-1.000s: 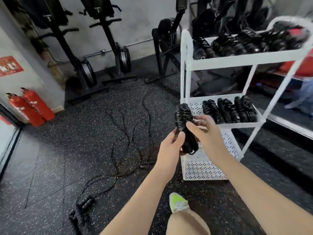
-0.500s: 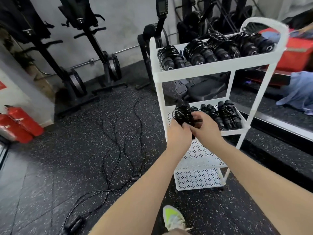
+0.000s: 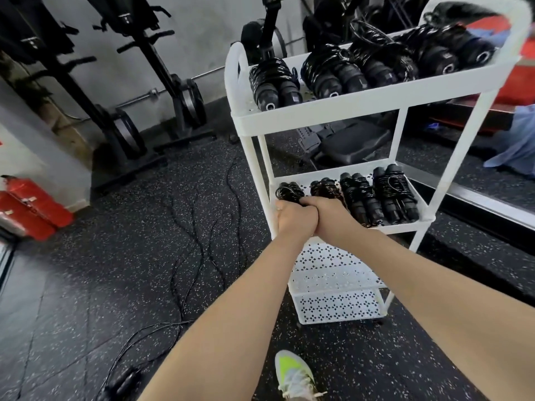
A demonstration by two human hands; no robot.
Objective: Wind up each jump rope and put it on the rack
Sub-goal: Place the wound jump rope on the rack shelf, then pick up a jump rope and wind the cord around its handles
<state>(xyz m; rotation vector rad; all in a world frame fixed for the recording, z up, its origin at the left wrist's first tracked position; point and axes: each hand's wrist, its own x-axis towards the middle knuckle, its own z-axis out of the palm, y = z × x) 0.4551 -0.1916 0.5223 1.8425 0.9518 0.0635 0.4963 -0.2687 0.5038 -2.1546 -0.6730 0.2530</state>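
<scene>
Both hands, the left hand (image 3: 295,219) and the right hand (image 3: 328,214), are pressed together and closed on a wound rope (image 3: 289,191), setting it at the left end of the rack's (image 3: 318,111) middle shelf, just beside the coiled bundles (image 3: 376,195) lined up to its right. More bundles fill the far top shelf (the bottom one looks bare). Several loose ropes (image 3: 199,241) sprawl on the floor to the left, so a good share of winding seems left.

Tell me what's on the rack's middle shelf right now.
Four wound jump ropes lie side by side on the middle shelf; the leftmost rope is under both hands, left hand and right hand, which hide its near end.
</scene>
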